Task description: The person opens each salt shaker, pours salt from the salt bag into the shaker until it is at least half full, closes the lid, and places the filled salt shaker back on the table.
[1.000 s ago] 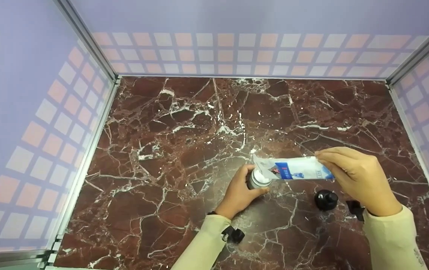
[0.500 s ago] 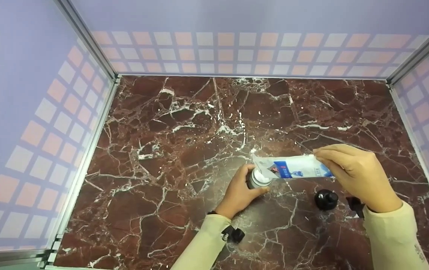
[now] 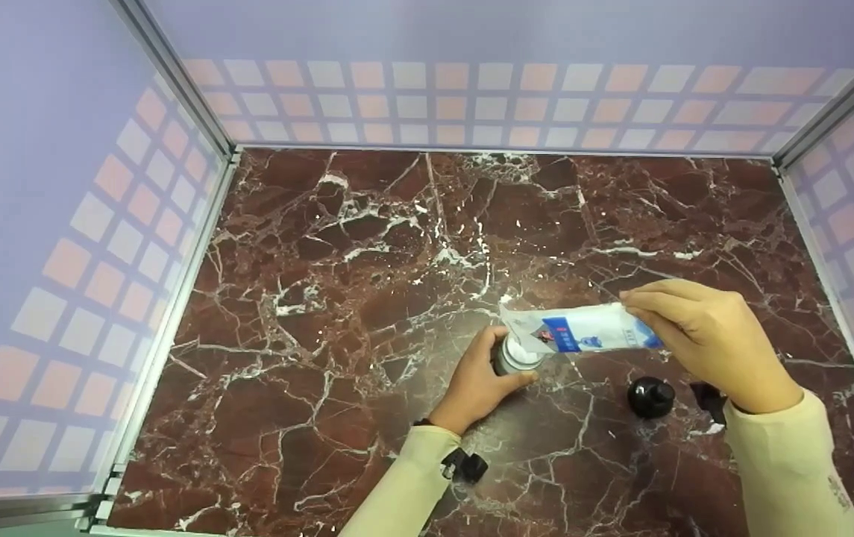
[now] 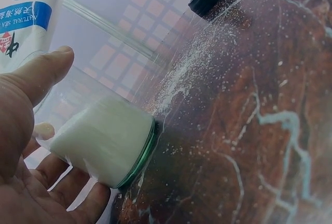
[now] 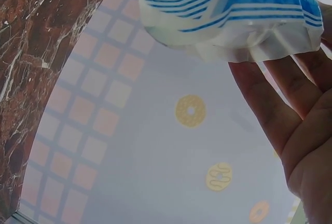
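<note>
My left hand (image 3: pixel 475 384) grips a clear glass jar (image 4: pixel 104 136) on the marbled table, its fingers and thumb curled round the side. White salt slopes inside the jar, with a greenish base below it. My right hand (image 3: pixel 717 339) pinches the bottom end of a white and blue salt bag (image 3: pixel 602 328), held nearly level with that end slightly raised. The bag's opened end rests at the jar's mouth, and "natural sea" shows on its label in the left wrist view. Whether salt is flowing is hidden by the bag.
A black knobbed lid (image 3: pixel 650 397) stands on the table to the right of the jar, below the bag. Spilled white grains (image 4: pixel 189 66) lie between jar and lid. Patterned panels (image 3: pixel 427 74) wall the table at the back and sides.
My right hand has moved slightly up and left, lifting the bag's bottom end a little. The left hand and the jar stay where they were.
</note>
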`<state>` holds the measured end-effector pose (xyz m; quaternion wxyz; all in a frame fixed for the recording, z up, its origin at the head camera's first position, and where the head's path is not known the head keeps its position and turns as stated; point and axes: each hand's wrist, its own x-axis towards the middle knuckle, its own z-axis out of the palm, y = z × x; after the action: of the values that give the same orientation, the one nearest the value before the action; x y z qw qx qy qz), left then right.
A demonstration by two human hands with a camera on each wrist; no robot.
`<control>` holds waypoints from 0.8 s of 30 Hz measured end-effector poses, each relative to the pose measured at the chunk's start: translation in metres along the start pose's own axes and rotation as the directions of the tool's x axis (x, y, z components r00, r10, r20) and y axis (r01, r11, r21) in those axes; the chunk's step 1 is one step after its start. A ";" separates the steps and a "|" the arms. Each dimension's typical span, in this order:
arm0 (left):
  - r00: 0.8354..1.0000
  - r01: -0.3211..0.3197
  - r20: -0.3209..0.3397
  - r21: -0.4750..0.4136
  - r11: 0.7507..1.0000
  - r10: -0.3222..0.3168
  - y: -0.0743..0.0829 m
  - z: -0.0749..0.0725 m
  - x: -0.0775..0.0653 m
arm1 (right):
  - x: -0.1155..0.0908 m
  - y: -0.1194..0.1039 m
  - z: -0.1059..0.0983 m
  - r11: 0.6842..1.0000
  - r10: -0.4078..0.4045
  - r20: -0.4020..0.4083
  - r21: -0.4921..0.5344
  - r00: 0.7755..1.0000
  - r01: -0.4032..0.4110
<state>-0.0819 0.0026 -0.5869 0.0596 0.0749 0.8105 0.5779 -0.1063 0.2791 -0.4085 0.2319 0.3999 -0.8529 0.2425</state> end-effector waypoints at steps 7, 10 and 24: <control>1.000 -0.016 -0.005 0.002 1.000 0.016 0.000 0.000 0.000 | 0.003 -0.001 -0.002 1.000 0.001 0.022 -0.014 1.000 -0.001; 1.000 -0.019 -0.010 0.000 1.000 0.019 0.000 0.000 0.000 | 0.004 -0.001 -0.003 1.000 -0.002 0.031 -0.022 1.000 0.003; 1.000 0.007 -0.002 -0.006 1.000 -0.007 0.000 0.001 0.000 | -0.002 0.003 -0.001 1.000 -0.009 -0.002 0.014 1.000 0.009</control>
<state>-0.0816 0.0035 -0.5875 0.0612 0.0713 0.8090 0.5803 -0.1073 0.2824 -0.4096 0.2310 0.4050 -0.8491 0.2480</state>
